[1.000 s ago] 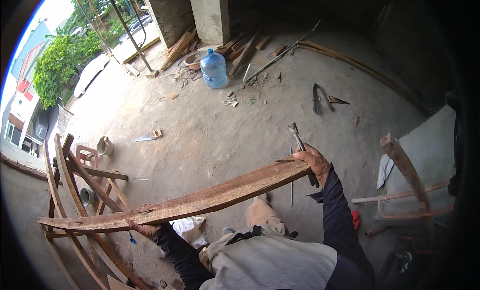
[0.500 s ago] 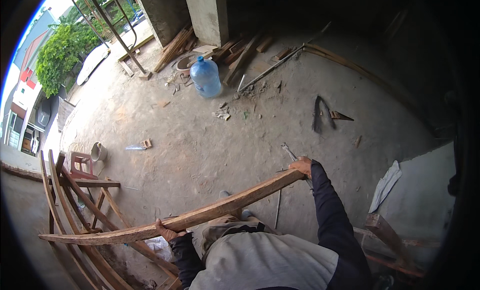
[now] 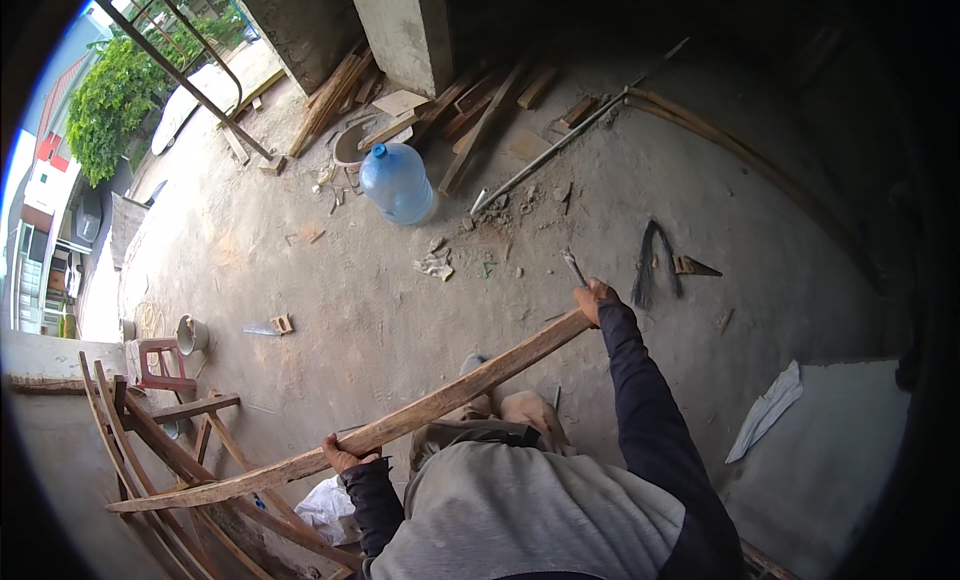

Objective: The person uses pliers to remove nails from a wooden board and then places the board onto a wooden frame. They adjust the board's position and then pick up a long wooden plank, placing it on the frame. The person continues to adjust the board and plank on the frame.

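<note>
A long wooden plank [image 3: 440,400] slants across in front of my body, its far-right end higher in the view. My left hand [image 3: 350,456] is closed around it left of the middle, thumb on top. At its right end, my right hand [image 3: 598,302] grips the wood. A grey metal tool [image 3: 573,268] with a forked-looking tip sticks out of the same hand; its exact kind is unclear. The plank's left end passes over a wooden frame [image 3: 190,410] of several long boards, and I cannot tell whether it touches them.
A blue water jug [image 3: 398,185] stands ahead, near stacked wood scraps [image 3: 490,120] and a concrete pillar [image 3: 405,30]. A handsaw [image 3: 268,327], a red stool [image 3: 163,365] and a bucket [image 3: 191,334] are at left. Dark strands [image 3: 655,265] and a white cloth [image 3: 765,410] lie to the right.
The plank's right end has moved up and away from my body, with my right hand on it. The left hand has shifted slightly right, still holding the plank. My view has turned a little.
</note>
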